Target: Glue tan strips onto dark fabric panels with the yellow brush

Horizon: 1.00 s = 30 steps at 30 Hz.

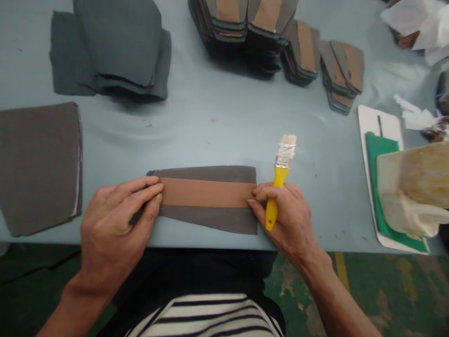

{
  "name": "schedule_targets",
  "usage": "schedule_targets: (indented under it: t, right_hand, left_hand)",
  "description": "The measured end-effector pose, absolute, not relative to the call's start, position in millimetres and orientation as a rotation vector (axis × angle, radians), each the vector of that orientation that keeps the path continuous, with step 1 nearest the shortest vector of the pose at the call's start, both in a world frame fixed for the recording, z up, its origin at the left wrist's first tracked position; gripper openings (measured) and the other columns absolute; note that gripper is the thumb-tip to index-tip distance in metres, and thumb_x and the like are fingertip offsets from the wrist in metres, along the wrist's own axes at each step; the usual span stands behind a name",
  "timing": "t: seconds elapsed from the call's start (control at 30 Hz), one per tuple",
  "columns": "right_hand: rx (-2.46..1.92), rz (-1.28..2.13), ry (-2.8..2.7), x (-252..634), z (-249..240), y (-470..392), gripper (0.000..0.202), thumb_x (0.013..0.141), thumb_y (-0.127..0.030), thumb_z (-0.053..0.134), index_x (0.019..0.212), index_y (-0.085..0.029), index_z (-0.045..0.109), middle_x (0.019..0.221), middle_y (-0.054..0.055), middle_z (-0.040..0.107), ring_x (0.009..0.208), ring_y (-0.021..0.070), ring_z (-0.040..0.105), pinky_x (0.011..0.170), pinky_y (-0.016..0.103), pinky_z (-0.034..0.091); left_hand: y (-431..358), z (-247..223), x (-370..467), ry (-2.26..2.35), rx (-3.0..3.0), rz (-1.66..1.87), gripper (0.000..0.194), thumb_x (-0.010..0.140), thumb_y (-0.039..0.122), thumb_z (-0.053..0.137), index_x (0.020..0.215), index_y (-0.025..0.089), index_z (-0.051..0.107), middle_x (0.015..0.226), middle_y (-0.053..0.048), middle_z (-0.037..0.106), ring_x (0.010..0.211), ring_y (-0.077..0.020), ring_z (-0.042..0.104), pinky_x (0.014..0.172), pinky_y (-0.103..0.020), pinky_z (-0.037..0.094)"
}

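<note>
A brown strip (206, 192) lies lengthwise along the middle of a dark grey tapered piece (224, 220) at the table's near edge. My left hand (121, 224) pinches the strip's left end between thumb and fingers. At the other end, the thumb and forefinger of my right hand (287, 213) close on the strip's right end. The same right hand also carries a paintbrush (279, 175) with a yellow handle. Its pale, whitish-crusted bristles point away from me. Whether the strip is stuck to the grey piece cannot be seen.
Dark sheets are stacked at the back left (119, 42), with another grey stack (38, 168) at the left. Stacks of grey pieces with brown strips (270, 18) stand at the back. To the right, a stained whitish container (414, 187) sits on a green sheet and white board (366, 121).
</note>
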State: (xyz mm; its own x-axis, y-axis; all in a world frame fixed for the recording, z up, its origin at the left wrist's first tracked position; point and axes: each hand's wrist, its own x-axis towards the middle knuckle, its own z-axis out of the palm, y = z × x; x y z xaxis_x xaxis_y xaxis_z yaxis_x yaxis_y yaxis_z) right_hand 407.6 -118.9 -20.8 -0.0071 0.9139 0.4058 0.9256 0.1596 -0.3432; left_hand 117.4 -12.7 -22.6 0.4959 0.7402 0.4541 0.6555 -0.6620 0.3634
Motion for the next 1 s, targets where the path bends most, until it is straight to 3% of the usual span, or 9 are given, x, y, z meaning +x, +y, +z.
schedule_targets:
  t: [0.3, 0.53, 0.77, 1.0]
  right_hand:
    - [-1.684, -0.084, -1.869, 389, -2, -111, 0.020, 0.095, -0.013, 0.072, 0.098, -0.024, 0.055, 0.096, 0.002, 0.074, 0.085, 0.0193, 0.070, 0.077, 0.032, 0.050]
    - [-1.602, 0.141, -1.887, 362, -9, -84, 0.019, 0.096, -0.008, 0.061, 0.096, -0.025, 0.053, 0.091, 0.002, 0.070, 0.082, 0.0175, 0.069, 0.075, 0.030, 0.054]
    - [-1.746, 0.043, -1.821, 404, -27, -113, 0.013, 0.096, -0.019, 0.068, 0.095, -0.026, 0.057, 0.090, 0.000, 0.072, 0.081, 0.0190, 0.071, 0.074, 0.031, 0.056]
    - [-1.779, -0.132, -1.726, 395, -5, -115, 0.011, 0.098, -0.028, 0.070, 0.098, -0.025, 0.060, 0.089, 0.002, 0.074, 0.079, 0.0192, 0.073, 0.073, 0.031, 0.057]
  left_hand:
    - [-15, -23, 116, 1.224, 2.537, 0.888, 0.020, 0.097, 0.013, 0.067, 0.114, 0.019, 0.072, 0.119, -0.013, 0.078, 0.104, -0.0300, 0.073, 0.091, -0.047, 0.053]
    - [-16, -23, 116, 1.231, 2.505, 0.884, 0.021, 0.098, 0.015, 0.065, 0.116, 0.024, 0.070, 0.121, -0.009, 0.077, 0.106, -0.0289, 0.073, 0.091, -0.047, 0.054]
    - [-18, -24, 117, 1.284, 2.494, 0.888, 0.021, 0.098, 0.014, 0.066, 0.116, 0.024, 0.069, 0.120, -0.007, 0.078, 0.102, -0.0281, 0.071, 0.089, -0.048, 0.054]
    - [-19, -22, 116, 1.275, 2.484, 0.873, 0.019, 0.099, 0.014, 0.065, 0.115, 0.020, 0.070, 0.120, -0.007, 0.078, 0.103, -0.0267, 0.069, 0.089, -0.046, 0.054]
